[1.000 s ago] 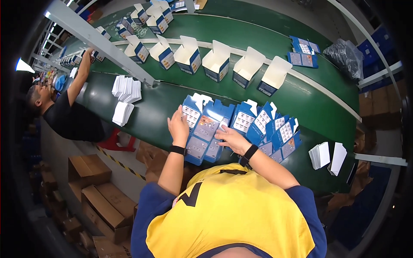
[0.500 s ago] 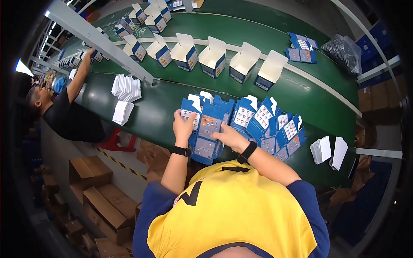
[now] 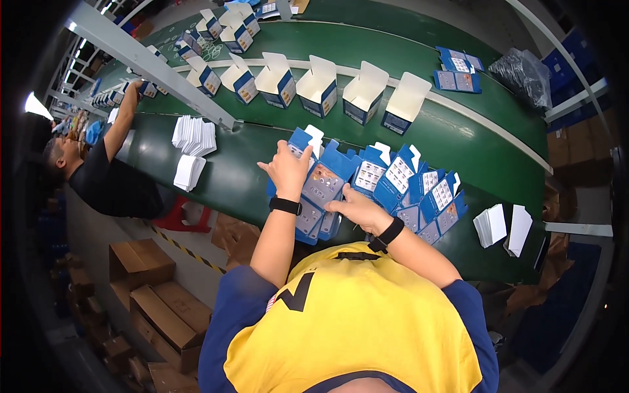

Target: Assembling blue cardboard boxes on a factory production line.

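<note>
Close in front of me is a flat blue box blank (image 3: 323,183) with a grey printed panel, lying over other blanks. My left hand (image 3: 288,171) pinches its upper left part near a white flap, with the outer fingers spread away. At its right edge, my right hand (image 3: 362,208) grips with the thumb on top; the fingers beneath are hidden. More flat blue box blanks (image 3: 400,175) lie fanned out to the right, overlapping one another.
Open-topped boxes (image 3: 318,88) stand in a row on the green conveyor (image 3: 452,124). White card stacks lie left (image 3: 194,134) and right (image 3: 490,226). A grey post (image 3: 151,65) slants across the left, where a co-worker (image 3: 114,173) reaches over the line. Cardboard cartons (image 3: 167,314) sit below.
My left hand has risen and turned, moving to the right along the blank, whose top now tilts rightward. My right hand has shifted slightly right. The row of open boxes has moved slightly left.
</note>
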A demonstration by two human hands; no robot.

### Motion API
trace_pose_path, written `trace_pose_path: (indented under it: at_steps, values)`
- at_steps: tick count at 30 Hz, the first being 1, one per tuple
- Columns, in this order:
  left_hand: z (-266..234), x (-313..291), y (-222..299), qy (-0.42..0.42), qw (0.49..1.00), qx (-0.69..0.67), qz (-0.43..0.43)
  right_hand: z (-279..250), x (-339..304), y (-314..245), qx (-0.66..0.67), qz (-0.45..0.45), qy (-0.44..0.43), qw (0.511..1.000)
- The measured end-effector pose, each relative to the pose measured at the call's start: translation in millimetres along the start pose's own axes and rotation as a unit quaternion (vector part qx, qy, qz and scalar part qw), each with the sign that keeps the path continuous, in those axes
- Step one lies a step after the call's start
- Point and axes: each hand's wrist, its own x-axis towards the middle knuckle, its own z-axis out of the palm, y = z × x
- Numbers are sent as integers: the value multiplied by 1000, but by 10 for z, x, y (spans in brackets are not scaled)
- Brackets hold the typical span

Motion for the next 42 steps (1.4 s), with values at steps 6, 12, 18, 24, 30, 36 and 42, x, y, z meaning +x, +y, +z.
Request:
trace_pose_path:
  at_steps: [6,12,18,24,30,36,42]
  values:
    - [-79,-22,-17,-36,995,-66,-66,52,-240,-274,172,-68,-8,983]
    - [-318,-280,364,-121,779,-615,-33,-62,-606,-462,-17,-233,9,972]
    - [-536,-523,575,-246,691,-679,12,-264,-880,-639,146,-405,14,902]
    - [-501,-531,564,-288,698,-656,22,-512,-958,-420,-46,-294,-131,946]
    - [-480,-1042,673,-489,478,-722,106,-586,-819,-328,70,-369,101,921]
    - [-632,-1109,697,-429,719,-468,282,-557,-920,-498,133,-421,237,865]
    - [-662,-803,716,-184,786,-358,468,-742,-1289,-621,39,-466,77,881]
